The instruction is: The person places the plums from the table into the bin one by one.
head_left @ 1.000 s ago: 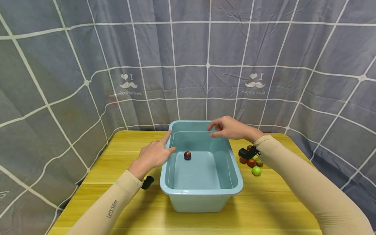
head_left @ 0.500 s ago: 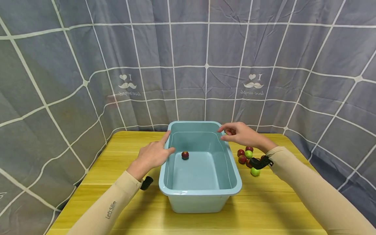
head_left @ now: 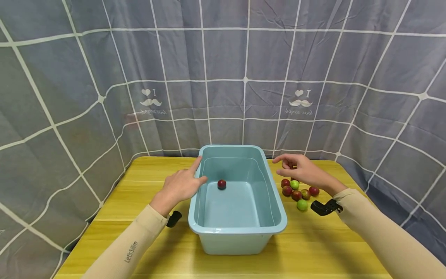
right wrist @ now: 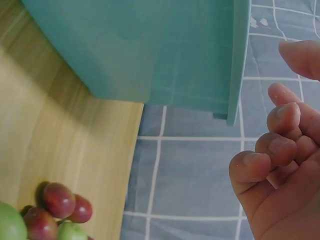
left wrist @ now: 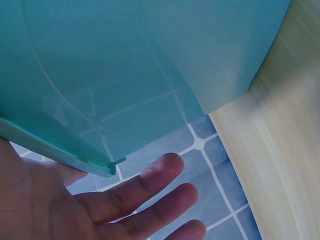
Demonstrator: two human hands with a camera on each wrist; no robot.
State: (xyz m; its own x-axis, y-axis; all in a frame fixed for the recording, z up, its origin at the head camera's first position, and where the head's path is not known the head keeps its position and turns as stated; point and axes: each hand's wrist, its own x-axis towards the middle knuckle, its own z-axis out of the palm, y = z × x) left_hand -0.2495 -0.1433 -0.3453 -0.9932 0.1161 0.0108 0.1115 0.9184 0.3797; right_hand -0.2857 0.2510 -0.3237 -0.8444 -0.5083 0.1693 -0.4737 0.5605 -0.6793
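A light blue plastic basin (head_left: 237,229) stands on the table with one dark red plum (head_left: 221,184) on its floor. My left hand (head_left: 181,186) rests on the basin's left rim, index finger along it and thumb over the inner edge. In the left wrist view its other fingers (left wrist: 165,167) extend outside below the rim. Beyond the right rim, my right hand (head_left: 302,169) hangs in the air with loosely curled fingers and nothing in them. Beneath it lies a cluster of red plums (head_left: 296,195) and green round fruits (head_left: 302,205), partly hidden by the hand.
The wooden table (head_left: 153,240) extends on both sides of the basin. A grey curtain (head_left: 226,97) with white grid lines encloses the back and sides. Black wrist cameras (head_left: 324,208) sit at both sleeves.
My right hand has moved from over the basin's far right part rightward, out past the rim to above the fruit cluster. The left hand stays on the rim; the plum inside stays put.
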